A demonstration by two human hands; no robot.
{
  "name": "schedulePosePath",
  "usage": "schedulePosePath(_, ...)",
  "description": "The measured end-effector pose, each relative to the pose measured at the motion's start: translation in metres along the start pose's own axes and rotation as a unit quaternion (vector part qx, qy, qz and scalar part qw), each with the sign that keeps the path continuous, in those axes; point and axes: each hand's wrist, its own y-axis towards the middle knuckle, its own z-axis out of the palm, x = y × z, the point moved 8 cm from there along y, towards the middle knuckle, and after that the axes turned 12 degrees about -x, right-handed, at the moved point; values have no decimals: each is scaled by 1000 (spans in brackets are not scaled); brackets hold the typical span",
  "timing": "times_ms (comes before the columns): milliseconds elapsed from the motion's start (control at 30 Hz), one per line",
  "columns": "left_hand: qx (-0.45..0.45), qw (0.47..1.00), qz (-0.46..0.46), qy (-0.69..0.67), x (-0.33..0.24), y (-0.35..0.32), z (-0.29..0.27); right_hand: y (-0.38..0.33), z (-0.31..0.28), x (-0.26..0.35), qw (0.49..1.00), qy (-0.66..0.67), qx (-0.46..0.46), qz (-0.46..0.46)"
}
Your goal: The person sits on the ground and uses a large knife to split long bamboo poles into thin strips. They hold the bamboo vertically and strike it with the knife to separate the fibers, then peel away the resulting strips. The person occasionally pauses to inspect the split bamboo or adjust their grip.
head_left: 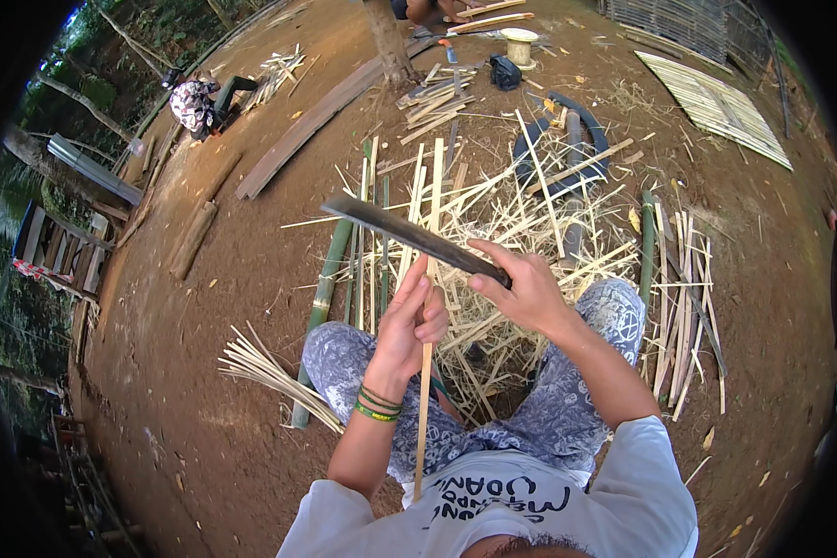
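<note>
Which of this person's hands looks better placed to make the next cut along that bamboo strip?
Probably the right hand: it already grips the handle of the long dark blade, which lies across the strip. The left hand has its fingers around the upright bamboo strip, steadying it.

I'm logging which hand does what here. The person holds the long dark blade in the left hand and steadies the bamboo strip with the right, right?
Not quite: the hands are swapped. In the head view the right hand grips the long dark blade, and the left hand steadies the bamboo strip.
</note>
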Motion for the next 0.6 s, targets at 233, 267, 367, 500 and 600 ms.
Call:
schedulePosePath(233,4,999,-7,-34,4,4,7,-11,17,11,996,-55,23,-68)
schedulePosePath(267,-1,999,-10,-36,3,4,7,-11,18,12,995,-58,31,-70)
schedulePosePath(367,-18,999,-21,-41,3,1,11,-12,18,14,993,-70,46,-77)
schedulePosePath(500,-27,999,-20,-30,5,-3,10,-13,12,19,989,-110,39,-94)
schedulePosePath(600,-11,1000,-12,-19,5,-6,12,-14,11,22,985,-122,12,-119)
